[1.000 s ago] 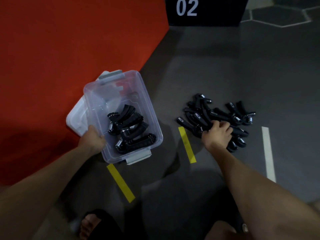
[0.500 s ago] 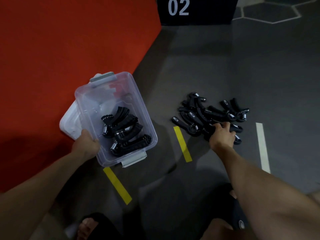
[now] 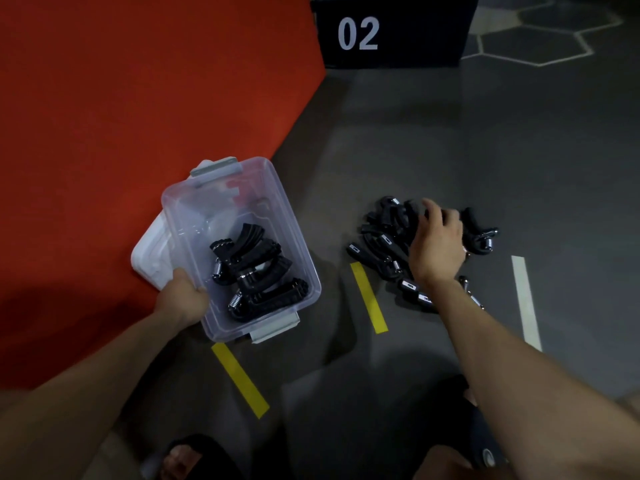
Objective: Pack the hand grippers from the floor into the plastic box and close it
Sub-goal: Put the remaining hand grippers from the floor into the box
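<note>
A clear plastic box point(image 3: 294, 237) with grey latches sits on the floor at the edge of a red mat, and several black hand grippers point(image 3: 256, 271) lie inside it. My left hand point(image 3: 181, 299) grips the box's near left rim. To the right, a pile of black hand grippers point(image 3: 384, 244) lies on the grey floor. My right hand point(image 3: 438, 244) hovers over the pile with fingers spread and reaching down onto it; I see nothing held in it. The white lid point(image 3: 149, 258) lies partly under the box on its left.
A red mat point(image 3: 121, 116) covers the left side. A black block marked 02 point(image 3: 388, 29) stands at the back. Yellow tape strips point(image 3: 239, 379) point(image 3: 369, 297) and a white strip point(image 3: 526, 303) mark the grey floor. My foot point(image 3: 180, 462) shows at the bottom edge.
My right hand has opened from a closed grip at the pile's near edge and moved farther over the pile. The left hand still holds the box rim.
</note>
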